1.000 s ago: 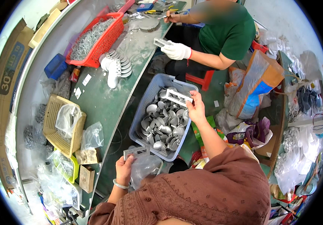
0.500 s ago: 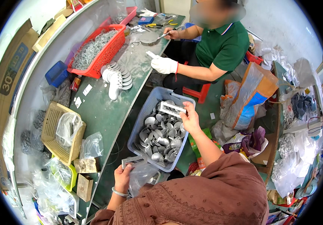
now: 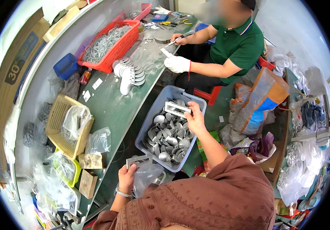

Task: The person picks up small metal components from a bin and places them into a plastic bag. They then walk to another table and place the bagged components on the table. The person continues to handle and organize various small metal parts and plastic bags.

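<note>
My right hand [image 3: 196,119] pinches one end of a pale rectangular metal frame [image 3: 171,109], holding it over a blue-grey plastic basket [image 3: 139,132]. Many grey, rounded metal pieces [image 3: 171,140] lie heaped in that basket. Lower down, my left hand [image 3: 126,179] grips a similar rectangular frame [image 3: 148,156] by its near end. Beneath the left-hand frame is a clear plastic bag [image 3: 144,180], next to the basket's near end; what it contains is hard to make out.
A co-worker in a green shirt [image 3: 238,48] sits across, holding a pen-like tool and a pale piece. Along the green bench [image 3: 124,109] stand a red basket [image 3: 110,66] of wire parts, stacked grey discs [image 3: 129,74] and a tan basket [image 3: 81,143]. Bags and sacks [image 3: 262,105] crowd the right.
The whole view has shifted slightly. Both my hands keep their frames, the left-hand one turned a little. The co-worker's tool has come closer to the piece in the gloved hand.
</note>
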Demonstrator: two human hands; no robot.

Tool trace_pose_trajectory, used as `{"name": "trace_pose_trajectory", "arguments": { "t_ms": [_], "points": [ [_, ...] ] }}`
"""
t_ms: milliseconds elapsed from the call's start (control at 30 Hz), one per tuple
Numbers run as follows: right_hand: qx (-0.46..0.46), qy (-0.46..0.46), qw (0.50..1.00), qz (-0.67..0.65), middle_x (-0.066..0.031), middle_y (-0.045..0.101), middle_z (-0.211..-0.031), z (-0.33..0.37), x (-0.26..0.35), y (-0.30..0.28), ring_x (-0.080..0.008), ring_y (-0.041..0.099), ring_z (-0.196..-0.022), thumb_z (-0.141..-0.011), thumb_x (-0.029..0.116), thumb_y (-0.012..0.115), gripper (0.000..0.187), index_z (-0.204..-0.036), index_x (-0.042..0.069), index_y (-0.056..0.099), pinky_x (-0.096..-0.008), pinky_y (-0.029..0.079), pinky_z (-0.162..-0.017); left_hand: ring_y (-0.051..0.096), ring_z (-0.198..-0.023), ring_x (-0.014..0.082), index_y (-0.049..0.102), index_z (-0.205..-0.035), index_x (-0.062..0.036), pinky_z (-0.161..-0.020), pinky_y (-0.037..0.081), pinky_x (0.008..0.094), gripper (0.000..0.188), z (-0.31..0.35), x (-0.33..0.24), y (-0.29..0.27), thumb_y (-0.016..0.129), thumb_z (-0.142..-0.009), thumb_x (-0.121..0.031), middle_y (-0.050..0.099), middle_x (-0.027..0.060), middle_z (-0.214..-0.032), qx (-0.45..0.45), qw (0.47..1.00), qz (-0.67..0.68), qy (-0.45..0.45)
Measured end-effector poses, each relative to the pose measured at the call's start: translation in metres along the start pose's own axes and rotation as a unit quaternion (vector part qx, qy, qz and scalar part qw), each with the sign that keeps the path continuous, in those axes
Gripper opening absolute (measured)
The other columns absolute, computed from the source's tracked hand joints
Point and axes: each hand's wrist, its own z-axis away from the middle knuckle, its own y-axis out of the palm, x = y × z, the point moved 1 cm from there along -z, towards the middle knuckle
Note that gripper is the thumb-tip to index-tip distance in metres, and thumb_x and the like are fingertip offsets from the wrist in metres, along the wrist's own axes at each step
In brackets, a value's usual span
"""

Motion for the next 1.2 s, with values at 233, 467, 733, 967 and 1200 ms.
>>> {"name": "trace_pose_trajectory", "arguments": {
  "t_ms": [233, 467, 733, 967, 1200],
  "points": [
    [0.008, -0.006, 1.0, -0.003, -0.0127, 0.056, -0.086, 0.006, -0.003, 0.008, -0.0238, 0.057, -0.073, -0.073, 0.005, 0.055, 0.04, -0.11, 0.008, 0.04, -0.0326, 0.044, -0.067, 0.054, -0.072, 0.0116, 0.058, -0.09, 0.0033, -0.068, 0.042, 0.024, 0.017, 0.008, 0.001, -0.006, 0.054, -0.08, -0.01, 0.06, 0.0057, -0.081, -0.006, 1.0, 0.021, -0.004],
    [0.011, -0.03, 0.999, -0.003, -0.0128, 0.056, -0.085, 0.008, 0.007, 0.016, -0.0231, 0.056, -0.069, -0.073, 0.004, 0.055, 0.04, -0.11, 0.007, 0.04, -0.0321, 0.043, -0.065, 0.054, -0.072, 0.0116, 0.058, -0.09, 0.0034, -0.069, 0.042, 0.0243, 0.016, 0.013, 0.005, -0.014, 0.055, -0.08, -0.009, 0.06, 0.0055, -0.081, -0.017, 0.999, 0.028, -0.006],
    [0.021, -0.017, 0.999, -0.017, -0.0131, 0.055, -0.084, 0.008, 0.006, 0.022, -0.023, 0.056, -0.069, -0.072, 0.003, 0.055, 0.04, -0.109, 0.008, 0.04, -0.0316, 0.043, -0.065, 0.053, -0.071, 0.0116, 0.058, -0.088, 0.0036, -0.069, 0.043, 0.0244, 0.015, 0.017, 0.006, -0.016, 0.054, -0.079, -0.007, 0.059, 0.005, -0.079, -0.035, 0.998, 0.041, -0.02],
    [0.027, -0.019, 0.999, -0.006, -0.0125, 0.056, -0.084, 0.009, 0.013, 0.02, -0.0225, 0.056, -0.07, -0.072, 0.002, 0.055, 0.04, -0.109, 0.008, 0.04, -0.031, 0.043, -0.065, 0.052, -0.071, 0.0114, 0.058, -0.088, 0.0031, -0.067, 0.041, 0.0237, 0.015, 0.018, 0.005, -0.017, 0.054, -0.079, -0.008, 0.059, 0.0046, -0.078, -0.035, 0.999, 0.033, -0.015],
    [0.031, -0.024, 0.999, -0.01, -0.0124, 0.056, -0.082, 0.008, 0.015, 0.022, -0.0227, 0.056, -0.069, -0.072, 0.002, 0.055, 0.039, -0.108, 0.006, 0.04, -0.0314, 0.043, -0.065, 0.052, -0.071, 0.0114, 0.058, -0.088, 0.0029, -0.067, 0.041, 0.0236, 0.016, 0.019, 0.007, -0.019, 0.055, -0.08, -0.01, 0.059, 0.0044, -0.077, -0.037, 0.999, 0.034, -0.014]
  ]
}}
